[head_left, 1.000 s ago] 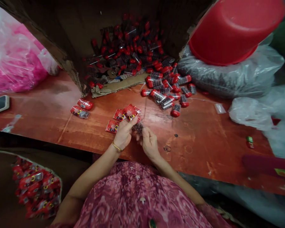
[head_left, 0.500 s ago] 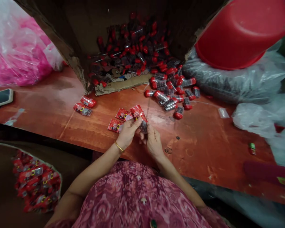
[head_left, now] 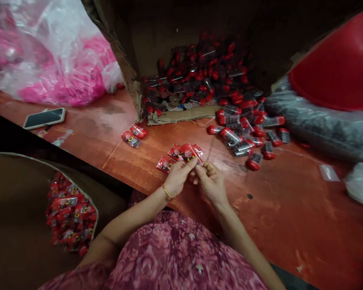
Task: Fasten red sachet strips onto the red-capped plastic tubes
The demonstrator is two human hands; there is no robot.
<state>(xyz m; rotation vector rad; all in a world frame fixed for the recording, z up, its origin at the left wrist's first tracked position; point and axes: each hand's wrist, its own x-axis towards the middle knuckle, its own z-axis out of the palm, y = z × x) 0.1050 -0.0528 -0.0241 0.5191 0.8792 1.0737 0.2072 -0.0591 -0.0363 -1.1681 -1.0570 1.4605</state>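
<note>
Between thumb and fingers, my left hand (head_left: 180, 174) pinches a red printed wrapper (head_left: 187, 150), its face turned up. My right hand (head_left: 213, 182) is closed at the wrapper's lower right corner, fingertips meeting those of the left; what lies beneath them is hidden. Flat on the table around it are more red printed wrappers (head_left: 164, 164), partly covered by the left hand. Further left lie two red wrapped tubes (head_left: 131, 139). To the right is a heap of clear, red-capped tubes (head_left: 232, 137) with dark contents.
A cardboard box (head_left: 181, 117) on its side holds many more tubes. Below left, another carton (head_left: 12, 157) contains red wrapped pieces. A phone (head_left: 45, 118) and pink-filled plastic bags (head_left: 75, 80) are left; a red tub (head_left: 335, 68) rests on a dark-filled bag (head_left: 314, 125) at right.
My view has swung left, so everything sits further right. The dark tube that showed between my hands below the wrapper is now hidden, and my right fingers have come up to the wrapper's corner.
</note>
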